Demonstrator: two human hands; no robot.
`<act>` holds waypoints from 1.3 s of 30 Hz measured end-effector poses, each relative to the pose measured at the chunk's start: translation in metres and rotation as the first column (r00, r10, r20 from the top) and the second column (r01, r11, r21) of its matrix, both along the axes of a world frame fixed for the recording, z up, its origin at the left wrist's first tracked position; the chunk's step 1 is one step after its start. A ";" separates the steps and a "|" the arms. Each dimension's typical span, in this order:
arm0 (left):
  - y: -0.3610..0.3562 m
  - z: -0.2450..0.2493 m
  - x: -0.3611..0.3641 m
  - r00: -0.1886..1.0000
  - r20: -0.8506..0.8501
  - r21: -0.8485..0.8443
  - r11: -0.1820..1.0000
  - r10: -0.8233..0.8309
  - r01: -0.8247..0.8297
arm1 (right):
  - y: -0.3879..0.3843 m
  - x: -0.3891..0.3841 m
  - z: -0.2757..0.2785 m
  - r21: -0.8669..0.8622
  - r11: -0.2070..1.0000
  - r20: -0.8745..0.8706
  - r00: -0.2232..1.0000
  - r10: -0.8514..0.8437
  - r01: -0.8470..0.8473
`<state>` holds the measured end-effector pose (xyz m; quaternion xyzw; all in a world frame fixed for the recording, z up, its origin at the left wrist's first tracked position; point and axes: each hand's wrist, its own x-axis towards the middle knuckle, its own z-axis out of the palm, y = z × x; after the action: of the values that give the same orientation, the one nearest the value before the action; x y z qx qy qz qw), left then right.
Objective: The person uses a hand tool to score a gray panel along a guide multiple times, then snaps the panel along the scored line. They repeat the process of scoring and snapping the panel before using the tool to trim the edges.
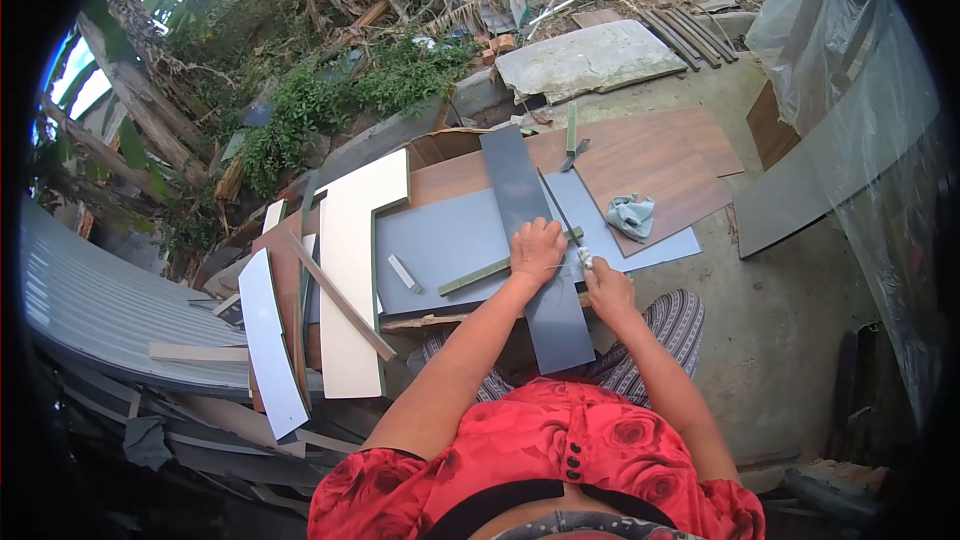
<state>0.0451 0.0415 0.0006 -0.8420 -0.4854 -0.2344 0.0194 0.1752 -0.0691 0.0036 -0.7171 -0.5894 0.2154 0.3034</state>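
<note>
A long dark grey board lies lengthwise before me, its near end by my lap. My left hand presses down on its middle, fingers curled against the surface. In my right hand is a long narrow-bladed tool with a white-wrapped handle, closed in the fingers. Its blade points away from me along the board's right edge; whether it is a saw or a knife I cannot make out. Under the board, crosswise, runs a thin green-edged strip. The wider blue-grey panel lies beneath both.
A small whitish block sits left of the strip. On the brown wood-grain panel rests a crumpled pale cloth. Cream L-shaped board and white strips stand left. Plastic sheeting hangs at the right.
</note>
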 end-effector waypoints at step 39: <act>0.000 -0.005 0.000 1.000 0.002 0.005 1.000 0.002 -0.002 | 0.000 -0.002 -0.007 0.019 1.000 -0.042 0.999 -0.017 0.018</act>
<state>0.0455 0.0418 -0.0040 -0.8413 -0.4857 -0.2365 0.0211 0.1735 -0.0694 -0.0038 -0.7147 -0.5786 0.2220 0.3244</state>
